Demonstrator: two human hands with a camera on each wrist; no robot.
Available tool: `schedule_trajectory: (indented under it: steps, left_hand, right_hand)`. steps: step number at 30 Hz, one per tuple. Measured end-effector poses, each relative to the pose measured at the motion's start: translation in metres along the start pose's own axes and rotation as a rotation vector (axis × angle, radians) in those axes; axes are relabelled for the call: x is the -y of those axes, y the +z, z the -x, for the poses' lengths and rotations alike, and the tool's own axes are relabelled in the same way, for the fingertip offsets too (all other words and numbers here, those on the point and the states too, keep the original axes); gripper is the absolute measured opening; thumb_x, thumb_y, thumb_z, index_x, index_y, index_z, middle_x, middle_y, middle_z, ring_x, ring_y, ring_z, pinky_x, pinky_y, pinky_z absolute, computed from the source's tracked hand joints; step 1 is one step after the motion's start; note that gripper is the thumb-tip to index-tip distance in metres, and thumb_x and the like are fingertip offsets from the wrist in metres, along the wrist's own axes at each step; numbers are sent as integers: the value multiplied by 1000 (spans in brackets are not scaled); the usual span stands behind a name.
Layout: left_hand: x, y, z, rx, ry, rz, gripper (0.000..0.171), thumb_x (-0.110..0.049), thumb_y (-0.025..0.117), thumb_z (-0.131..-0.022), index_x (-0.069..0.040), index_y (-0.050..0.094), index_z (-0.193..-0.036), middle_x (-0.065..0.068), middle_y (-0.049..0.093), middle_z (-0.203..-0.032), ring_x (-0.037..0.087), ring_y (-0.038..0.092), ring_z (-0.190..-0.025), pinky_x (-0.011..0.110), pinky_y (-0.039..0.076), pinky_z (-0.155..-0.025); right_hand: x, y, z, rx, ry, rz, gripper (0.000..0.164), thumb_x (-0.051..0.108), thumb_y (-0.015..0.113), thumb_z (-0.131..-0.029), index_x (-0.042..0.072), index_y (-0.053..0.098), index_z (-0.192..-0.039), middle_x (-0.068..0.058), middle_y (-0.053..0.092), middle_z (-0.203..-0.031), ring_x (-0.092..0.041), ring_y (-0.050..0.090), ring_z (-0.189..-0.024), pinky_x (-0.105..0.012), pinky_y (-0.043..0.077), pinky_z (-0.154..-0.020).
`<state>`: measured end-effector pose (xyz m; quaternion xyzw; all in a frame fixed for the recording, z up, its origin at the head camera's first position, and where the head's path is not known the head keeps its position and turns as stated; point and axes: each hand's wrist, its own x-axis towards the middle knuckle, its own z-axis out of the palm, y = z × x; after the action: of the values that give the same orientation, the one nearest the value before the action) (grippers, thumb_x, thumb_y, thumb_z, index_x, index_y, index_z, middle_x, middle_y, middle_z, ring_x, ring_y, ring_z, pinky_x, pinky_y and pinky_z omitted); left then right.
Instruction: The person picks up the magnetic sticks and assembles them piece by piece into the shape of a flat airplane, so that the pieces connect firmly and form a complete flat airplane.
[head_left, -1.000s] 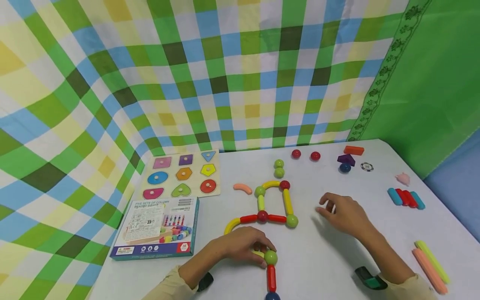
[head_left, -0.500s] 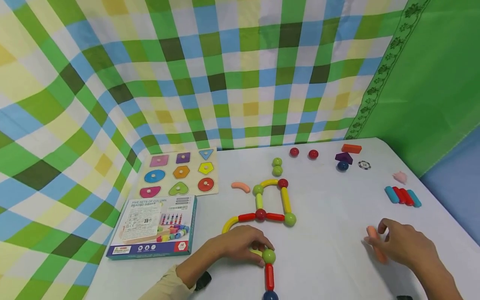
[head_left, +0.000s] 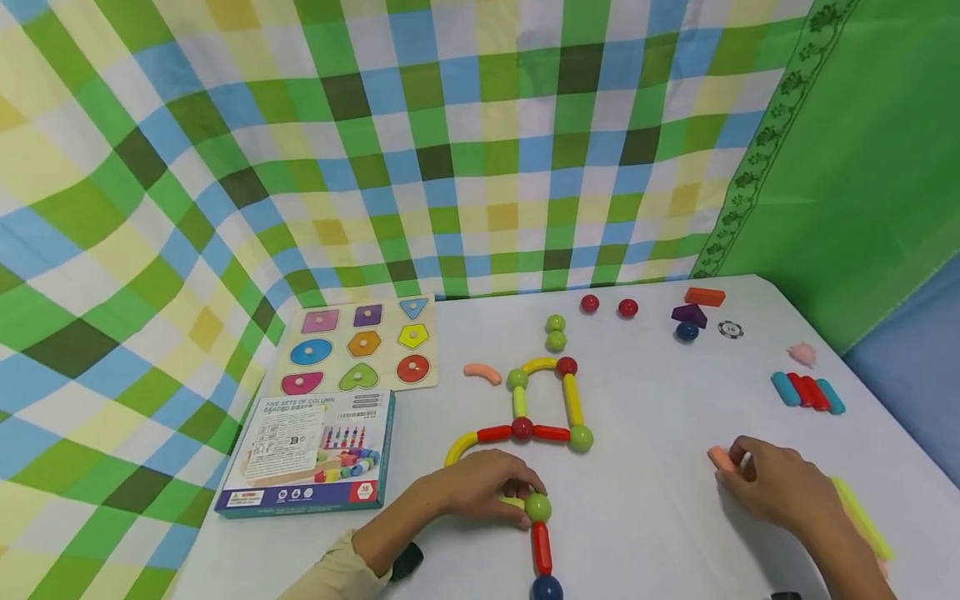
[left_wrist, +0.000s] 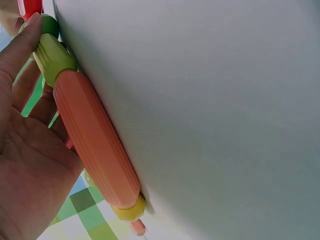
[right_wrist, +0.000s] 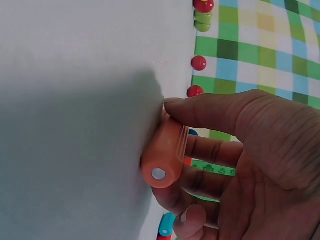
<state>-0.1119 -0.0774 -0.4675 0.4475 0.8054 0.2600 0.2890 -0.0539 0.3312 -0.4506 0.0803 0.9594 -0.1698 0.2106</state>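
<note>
My left hand (head_left: 487, 487) pinches a green magnetic ball (head_left: 537, 507) between thumb and fingers. A red rod (head_left: 542, 548) runs from that ball to a dark blue ball (head_left: 547, 588). In the left wrist view, a yellow-green rod (left_wrist: 52, 62) and a salmon rod (left_wrist: 97, 140) line up from the ball beside my palm. My right hand (head_left: 780, 487) pinches another salmon magnetic rod (right_wrist: 167, 152) just at or above the table; its silver end shows in the right wrist view. Beyond my left hand lies a frame of joined rods and balls, including a red ball (head_left: 522, 428).
A bead-toy box (head_left: 307, 450) and a shape puzzle board (head_left: 442, 333) stand at left. Loose red balls (head_left: 627, 308), stacked green balls (head_left: 556, 340) and a curved salmon piece (head_left: 482, 372) lie farther back. Short rods (head_left: 807, 392) and a long yellow rod (head_left: 862, 517) are at right.
My right hand moved right and toward me, took hold of a salmon rod, and now brings it slightly back left. My left hand stays on the green ball.
</note>
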Motion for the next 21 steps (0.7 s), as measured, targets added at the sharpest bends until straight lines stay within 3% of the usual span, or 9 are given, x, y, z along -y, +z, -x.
schedule_trajectory:
  steps: [5,8,11,16,21]
  left_hand:
    - [1,1,0,1,-7,-1,36,-36,73,-82,-29,64,-117,-23,59,-91,-5,53,-80,14,44,-75]
    - [1,1,0,-1,1,-3,36,-37,73,-82,-29,64,-116,-23,59,-91,-5,52,-80,14,44,-76]
    - [1,1,1,-3,10,-12,36,-38,73,-82,-30,65,-116,-23,59,-91,-5,53,-80,14,44,-76]
    - [1,0,1,-2,8,-6,36,-38,73,-81,-30,65,-116,-23,59,-91,-5,53,-81,14,44,-75]
    - [1,0,1,4,5,17,36,-37,73,-82,-30,65,-116,-23,60,-90,-5,54,-81,15,45,-75]
  right_hand:
    - [0,1,1,-35,-15,-6,50,45,68,-83,5,58,-110,-3,56,-80,-19,49,-69,-35,42,-55]
    - [-5,-3,2,-53,-8,-27,55,54,63,-84,6,58,-110,-4,58,-82,-19,50,-69,-35,42,-54]
    - [-17,-14,1,-124,-3,-49,62,60,60,-84,3,58,-110,-7,61,-83,-22,52,-69,-36,42,-53]
    - [-52,-41,-19,-307,-14,-68,68,57,59,-86,-6,51,-112,-18,61,-87,-30,54,-69,-37,39,-50]
    - [-81,-54,-46,-318,-4,-46,70,52,58,-88,-11,43,-115,-22,54,-85,-34,49,-69,-36,37,-49]
